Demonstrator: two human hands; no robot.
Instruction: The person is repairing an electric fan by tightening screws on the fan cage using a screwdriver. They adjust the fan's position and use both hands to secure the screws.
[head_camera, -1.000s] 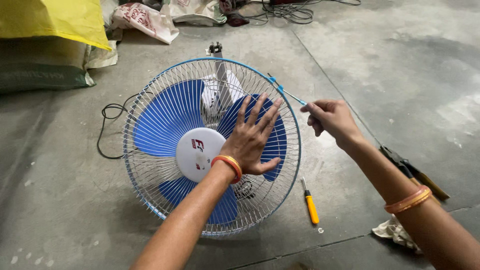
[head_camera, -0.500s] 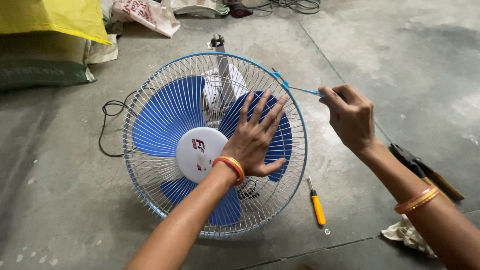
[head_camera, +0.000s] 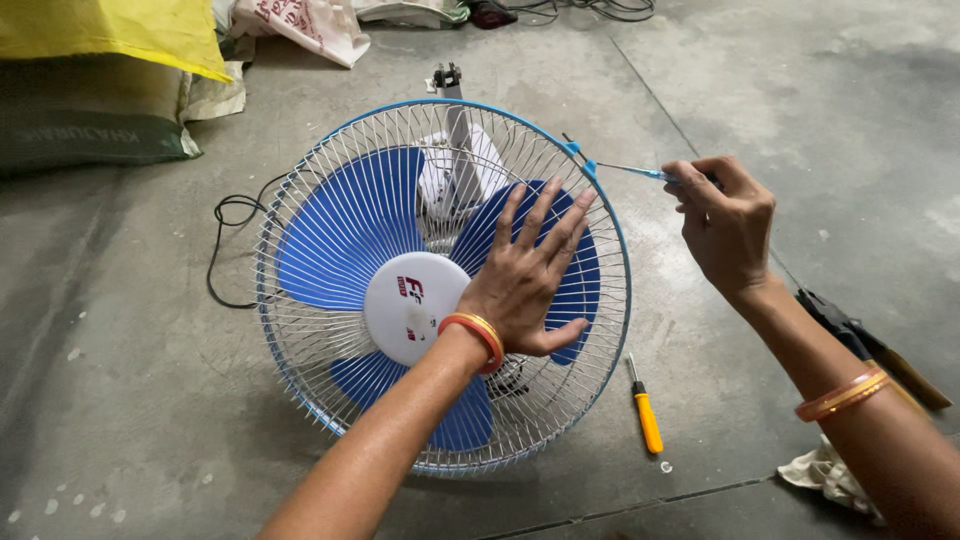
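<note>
- The fan (head_camera: 440, 290) lies face up on the concrete floor (head_camera: 120, 420), its wire guard (head_camera: 330, 210) in place over the 3 blue blades.
- Your left hand (head_camera: 530, 275) lies flat and open on the guard, fingers spread, gripping nothing.
- Your right hand (head_camera: 725, 225) pinches a thin screwdriver (head_camera: 625, 170), tip at the blue rim clip (head_camera: 585, 160); that fastening looks unfinished.
- An orange screwdriver (head_camera: 645, 408) lies just beside the guard, and pliers (head_camera: 850, 335) near your right forearm.

**Soft, even daylight, sharp picture**

Diffuse light brightens the floor (head_camera: 760, 90) toward the upper right; faint shadows lie under the fan (head_camera: 445, 290) and arms. No glare, little blur, slight wide-angle stretching at the edges
</note>
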